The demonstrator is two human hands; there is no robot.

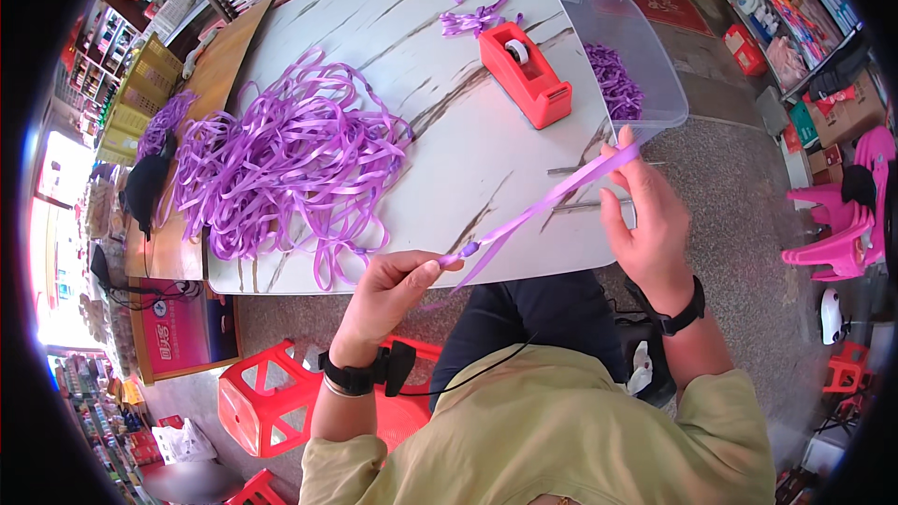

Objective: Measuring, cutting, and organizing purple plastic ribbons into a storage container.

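Observation:
A purple ribbon (552, 197) is stretched between my hands over the near edge of the marble-patterned table (440, 164). My left hand (398, 282) pinches it beside a darker purple bead-like piece (470, 249). Higher up and to the right, my right hand (650, 215) holds the other end between thumb and fingers. A loose tail hangs below the stretched length. On the left half of the table lies a large tangled heap of similar purple ribbons (281, 159). Both wrists wear black bands.
Beyond my right hand stand a red tape dispenser (527, 75) and a small purple ribbon bundle (474, 21). A clear plastic bin (666, 84) holding purple pieces sits off the table's right edge. Thin metal rods (575, 168) lie near my right hand. Red stools (271, 397) stand below left.

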